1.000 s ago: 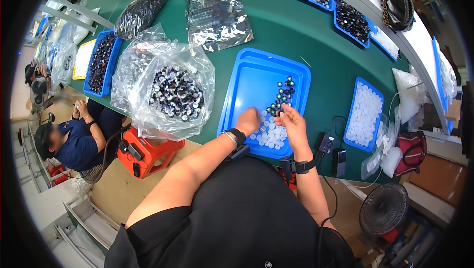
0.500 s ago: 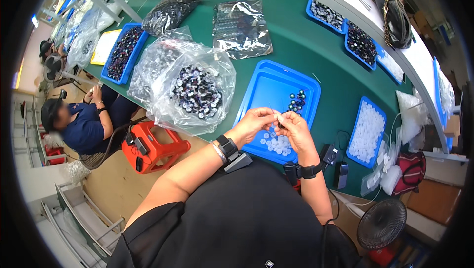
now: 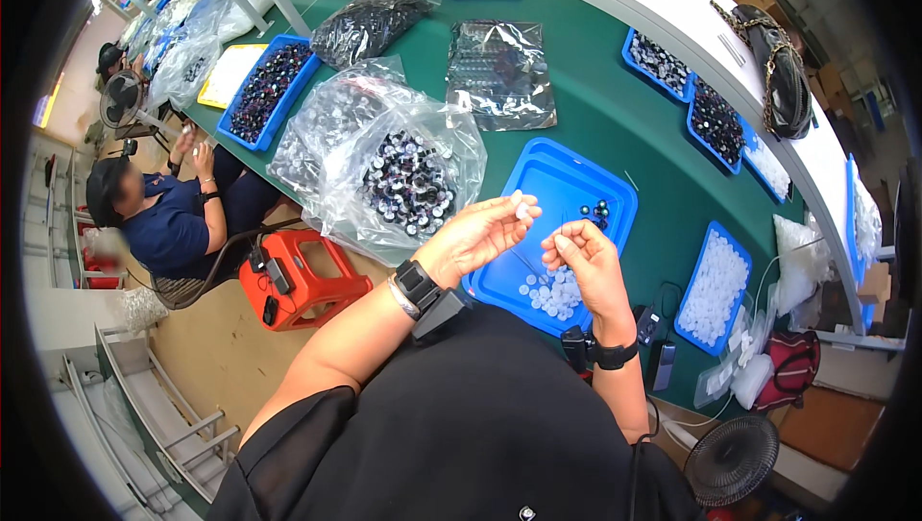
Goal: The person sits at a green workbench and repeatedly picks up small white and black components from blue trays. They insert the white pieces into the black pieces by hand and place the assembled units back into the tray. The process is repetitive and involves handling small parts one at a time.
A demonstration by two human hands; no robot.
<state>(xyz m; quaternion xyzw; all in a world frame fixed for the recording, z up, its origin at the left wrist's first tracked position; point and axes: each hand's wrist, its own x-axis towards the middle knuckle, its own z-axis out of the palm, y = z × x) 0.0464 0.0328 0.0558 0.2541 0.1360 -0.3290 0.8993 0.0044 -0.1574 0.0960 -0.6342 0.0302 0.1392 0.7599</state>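
My left hand (image 3: 480,238) pinches a small white disc (image 3: 521,208) between thumb and fingertips, above the left side of a blue tray (image 3: 538,164). To its right, my right hand (image 3: 594,266) has thumb and forefinger pressed together. What they grip is too fine to make out; a faint thin line shows by the fingertips. Under the hands, the tray holds a heap of translucent white discs (image 3: 557,296) at its near end. Several shiny dark beads (image 3: 596,213) lie behind my right hand.
Left of the tray lie a clear bag of dark and white pieces (image 3: 408,180) and a blue tray of dark beads (image 3: 267,94). A tray of white pieces (image 3: 713,286) sits to the right. A person (image 3: 168,204) works at the left, beyond a red stool (image 3: 298,276).
My hands have moved apart, the left one up with a white disc now showing in its fingertips. The view has shifted slightly. The person at the left has raised a hand.
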